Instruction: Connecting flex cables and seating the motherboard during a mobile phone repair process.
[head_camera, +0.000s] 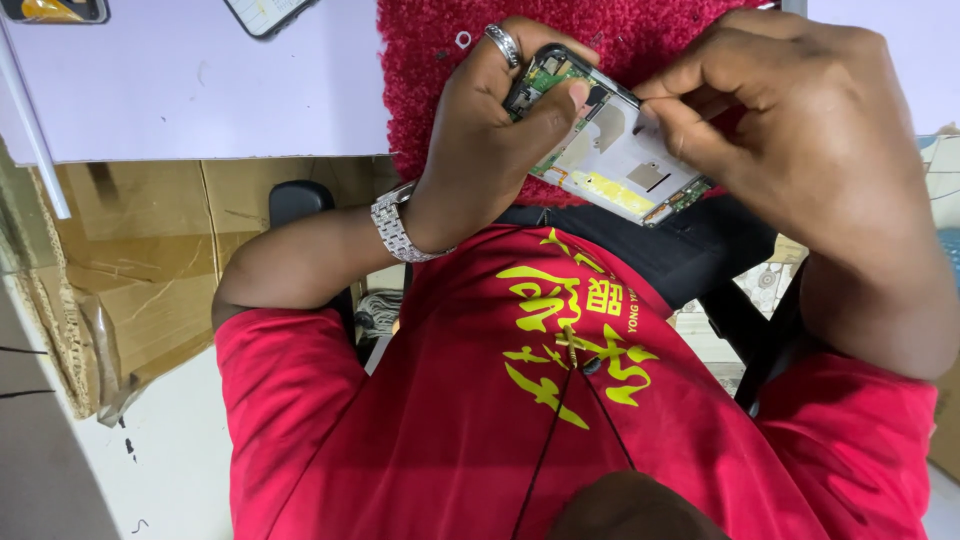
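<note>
My left hand (480, 140), with a ring and a metal wristwatch, grips an opened smartphone (610, 150) by its upper end, thumb pressed on the exposed inside. The phone's back is off, showing a green circuit board, a silver metal plate and a yellow strip. It is held tilted just above a red fuzzy mat (430, 60). My right hand (800, 130) reaches in from the right, its thumb and fingers pinched together on something small at the phone's upper right edge. What they pinch is hidden by the fingers.
The mat lies on a pale table (200, 90). Another phone (265, 12) and a dark device (50, 10) lie at the table's far edge. Cardboard (150, 260) is stacked at the left below the table. A black chair part (300, 205) shows beside my red shirt.
</note>
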